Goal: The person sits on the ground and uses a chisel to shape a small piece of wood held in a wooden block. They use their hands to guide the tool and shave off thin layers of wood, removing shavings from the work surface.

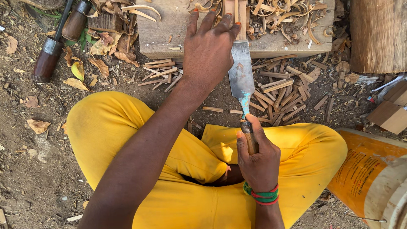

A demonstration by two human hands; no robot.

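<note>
1. The ground (38,178) is brown dirt with dry leaves and small stones on it.
2. A person sits on the dirt with legs crossed, in bright yellow trousers (182,169).
3. A thick round log (377,34) stands at the top right corner.
4. A flat wooden block (271,42) lies at the top, just past the knees. Curly wood shavings (284,15) are heaped on it.
5. An orange and white sack (360,169) sits by the right knee, at the right edge.
6. The left hand (207,51) reaches up to the block. Its palm faces down and its fingers are spread out. The fingertips press on a thin pale strip of wood (237,10) that lies on the block.
7. A chisel with a wide grey blade (241,72) points up at the block. The blade is just beside the left hand, and its top edge meets the strip of wood.
8. The right hand (256,163) is closed tight around the chisel's wooden handle (251,138), low down over the lap. A green and red band (263,196) is on that wrist.
9. A dark brown tool (53,53) with a metal ring lies on the dirt at the top left.
10. Many short cut sticks (284,95) lie on the ground below the block.
</note>
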